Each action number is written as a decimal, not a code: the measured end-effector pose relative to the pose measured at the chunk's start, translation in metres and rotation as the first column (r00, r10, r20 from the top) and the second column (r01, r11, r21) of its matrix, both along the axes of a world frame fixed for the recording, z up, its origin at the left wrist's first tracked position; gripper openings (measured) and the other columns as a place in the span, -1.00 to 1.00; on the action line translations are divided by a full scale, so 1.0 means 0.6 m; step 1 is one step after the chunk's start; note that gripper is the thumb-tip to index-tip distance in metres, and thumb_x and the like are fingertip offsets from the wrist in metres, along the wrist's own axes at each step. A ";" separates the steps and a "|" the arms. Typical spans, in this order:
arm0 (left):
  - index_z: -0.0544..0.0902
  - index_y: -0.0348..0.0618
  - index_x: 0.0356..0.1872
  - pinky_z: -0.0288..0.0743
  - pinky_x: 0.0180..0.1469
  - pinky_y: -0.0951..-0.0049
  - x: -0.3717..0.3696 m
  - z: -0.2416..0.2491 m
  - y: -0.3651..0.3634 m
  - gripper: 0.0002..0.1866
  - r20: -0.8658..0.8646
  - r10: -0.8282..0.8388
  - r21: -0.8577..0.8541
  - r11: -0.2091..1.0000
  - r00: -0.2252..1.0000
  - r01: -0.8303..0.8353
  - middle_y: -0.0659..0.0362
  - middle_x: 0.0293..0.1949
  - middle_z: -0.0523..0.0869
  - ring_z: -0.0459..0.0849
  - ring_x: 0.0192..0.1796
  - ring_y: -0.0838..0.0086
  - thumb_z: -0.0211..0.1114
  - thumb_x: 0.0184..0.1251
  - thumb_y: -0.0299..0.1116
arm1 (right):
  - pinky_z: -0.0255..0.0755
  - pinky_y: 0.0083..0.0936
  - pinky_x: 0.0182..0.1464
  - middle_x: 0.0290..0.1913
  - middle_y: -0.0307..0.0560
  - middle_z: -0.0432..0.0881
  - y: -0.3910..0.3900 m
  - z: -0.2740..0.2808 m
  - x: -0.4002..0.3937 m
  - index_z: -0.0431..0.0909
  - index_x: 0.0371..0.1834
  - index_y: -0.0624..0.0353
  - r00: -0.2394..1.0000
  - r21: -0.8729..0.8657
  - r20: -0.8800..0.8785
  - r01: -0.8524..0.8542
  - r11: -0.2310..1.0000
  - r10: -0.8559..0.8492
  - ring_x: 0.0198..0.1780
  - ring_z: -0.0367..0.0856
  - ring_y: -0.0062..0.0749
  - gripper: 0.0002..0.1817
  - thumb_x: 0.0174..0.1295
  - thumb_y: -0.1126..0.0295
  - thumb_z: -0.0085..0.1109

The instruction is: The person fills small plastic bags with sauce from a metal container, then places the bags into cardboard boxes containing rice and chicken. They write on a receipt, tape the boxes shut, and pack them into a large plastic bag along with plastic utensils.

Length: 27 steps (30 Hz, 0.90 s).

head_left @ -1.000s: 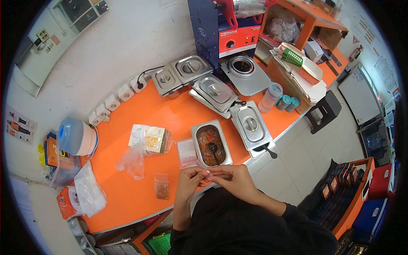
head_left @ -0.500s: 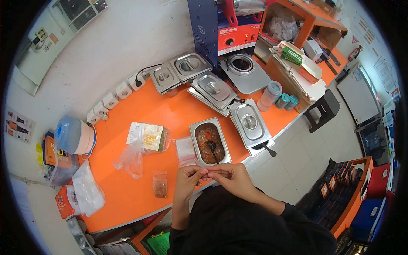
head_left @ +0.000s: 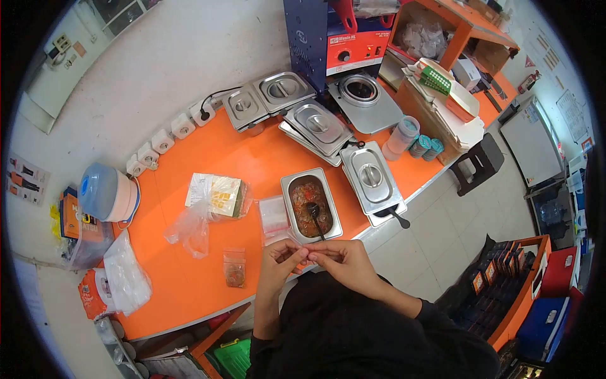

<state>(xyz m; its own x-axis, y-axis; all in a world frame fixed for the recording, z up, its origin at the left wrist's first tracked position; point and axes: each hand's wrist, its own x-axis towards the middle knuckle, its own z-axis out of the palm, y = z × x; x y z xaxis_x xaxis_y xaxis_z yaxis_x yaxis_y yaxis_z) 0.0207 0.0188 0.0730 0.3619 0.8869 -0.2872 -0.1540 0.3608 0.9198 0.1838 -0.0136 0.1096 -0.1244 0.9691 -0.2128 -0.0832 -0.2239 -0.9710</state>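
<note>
My left hand [head_left: 281, 264] and my right hand [head_left: 341, 262] meet at the table's front edge, thumbs and fingertips pinched together. Whatever lies between the fingertips is too small or hidden to name. Just beyond them a steel food pan [head_left: 336, 215] holds a reddish-brown chunky sauce [head_left: 308, 194], with a black ladle [head_left: 314, 210] standing in it. A stack of clear plastic bags [head_left: 273, 215] lies left of the pan, close to my left hand. Farther left is a small zip bag [head_left: 235, 271] with brownish filling.
Lidded steel pans [head_left: 369, 177] stand behind and right of the open pan. A red and blue sealing machine [head_left: 356, 50] is at the back. A bagged box [head_left: 218, 196] and a plastic-wrapped pack [head_left: 129, 275] lie on the orange table [head_left: 183, 284].
The view has shifted slightly. Both hands stay pinched together in nearly the same place, with the fingers a little differently set. Nothing on the table has visibly moved.
</note>
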 end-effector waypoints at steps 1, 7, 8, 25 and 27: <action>0.58 -0.18 -0.40 0.42 -0.54 0.74 -0.001 -0.002 -0.001 -0.81 0.001 0.001 -0.001 1.000 1.000 -0.001 0.27 -0.53 0.62 0.58 -0.47 0.69 0.29 0.17 -0.27 | 0.44 -0.78 -0.18 -0.23 -0.08 0.64 0.000 -0.001 0.000 0.52 -0.08 0.40 1.000 -0.001 0.001 -0.001 1.000 0.001 -0.21 0.57 -0.65 -0.75 0.17 0.54 0.12; 0.58 -0.21 -0.39 0.44 -0.56 0.73 -0.001 -0.012 -0.003 -0.83 0.045 0.013 0.007 1.000 0.999 -0.013 0.25 -0.53 0.62 0.58 -0.48 0.69 0.27 0.18 -0.30 | 0.48 -0.70 -0.15 -0.23 -0.01 0.65 -0.001 -0.003 0.003 0.52 -0.08 0.40 0.999 -0.015 -0.049 -0.012 1.000 0.011 -0.19 0.61 -0.57 -0.75 0.20 0.51 0.07; 0.58 -0.21 -0.39 0.43 -0.56 0.74 -0.001 -0.012 -0.003 -0.83 0.055 0.010 0.014 1.000 0.998 -0.011 0.25 -0.53 0.62 0.57 -0.48 0.69 0.27 0.18 -0.31 | 0.48 -0.70 -0.15 -0.23 -0.02 0.65 -0.001 0.000 0.002 0.52 -0.08 0.40 0.999 -0.016 -0.047 -0.005 1.000 0.004 -0.19 0.61 -0.57 -0.75 0.20 0.51 0.08; 0.58 -0.20 -0.39 0.42 -0.56 0.75 -0.002 -0.013 -0.002 -0.85 0.019 0.002 -0.001 1.000 1.000 -0.002 0.26 -0.51 0.62 0.57 -0.47 0.69 0.26 0.20 -0.33 | 0.49 -0.67 -0.10 -0.21 -0.02 0.64 -0.002 -0.002 -0.001 0.52 -0.09 0.40 0.996 -0.014 -0.083 0.014 1.000 -0.015 -0.16 0.61 -0.52 -0.74 0.15 0.52 0.13; 0.58 -0.20 -0.39 0.43 -0.56 0.74 0.002 -0.004 -0.001 -0.88 -0.025 0.011 -0.022 1.000 1.000 -0.012 0.28 -0.53 0.59 0.54 -0.50 0.70 0.20 0.22 -0.36 | 0.50 -0.66 -0.13 -0.23 -0.02 0.65 -0.002 -0.002 -0.002 0.52 -0.09 0.38 1.000 0.009 -0.017 0.025 1.000 -0.025 -0.17 0.62 -0.54 -0.75 0.18 0.52 0.10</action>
<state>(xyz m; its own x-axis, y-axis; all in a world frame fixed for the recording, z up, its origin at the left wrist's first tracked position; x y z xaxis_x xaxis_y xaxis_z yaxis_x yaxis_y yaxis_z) 0.0216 0.0182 0.0705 0.3443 0.8841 -0.3161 -0.1352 0.3798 0.9151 0.1826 -0.0149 0.1082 -0.1036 0.9740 -0.2016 -0.1045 -0.2123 -0.9716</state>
